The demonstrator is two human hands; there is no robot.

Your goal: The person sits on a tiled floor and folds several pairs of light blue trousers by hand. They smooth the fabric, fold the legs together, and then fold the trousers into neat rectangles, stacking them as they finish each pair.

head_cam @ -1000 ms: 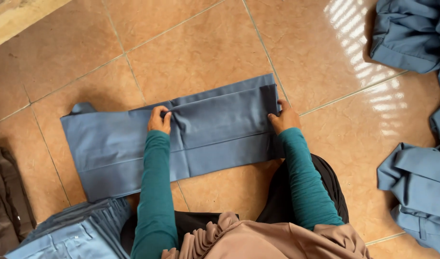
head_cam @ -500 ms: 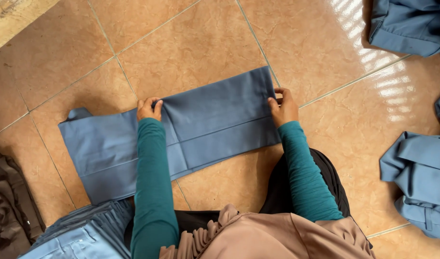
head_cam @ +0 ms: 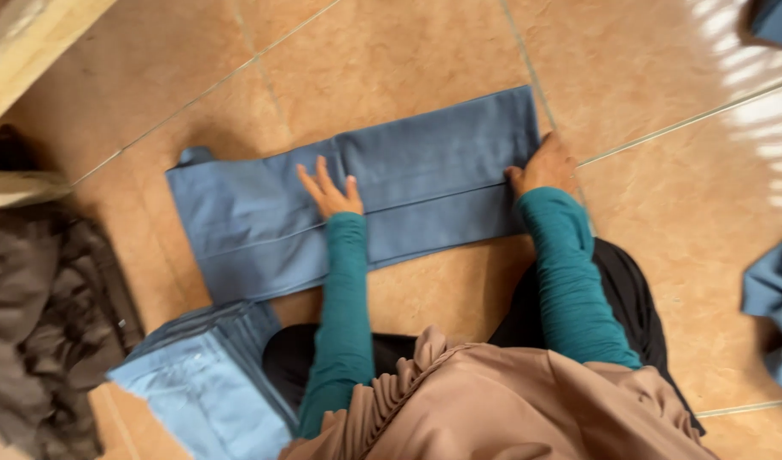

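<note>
Blue garment (head_cam: 357,200): one long folded strip of smooth, matte woven cloth, slate blue, lying flat on the tiled floor (head_cam: 408,60). Shape roughly rectangular and set on a slant; a lengthwise seam or fold line runs along it, and a cross fold edge shows near its middle. A small rounded tab of cloth sticks out at its upper left corner.

Left hand (head_cam: 329,192): on the garment's middle, palm down, fingers spread and flat; grip open, pressing, holding nothing.

Right hand (head_cam: 544,166): at the garment's right end, fingers curled over the edge; whether the grip pinches the cloth or only presses it cannot be told. Both arms in ribbed teal sleeves.

Floor: glazed orange-tan tiles with pale grout lines, sunlit patches to the garment's upper right.

Folded stack (head_cam: 207,379): lighter blue cloth, neat layered edges, just below the garment's left end.

Dark pile (head_cam: 46,324): crumpled brown-black fabric, left of the garment.

Loose blue cloth (head_cam: 774,307): rumpled, well to the right of the garment.
</note>
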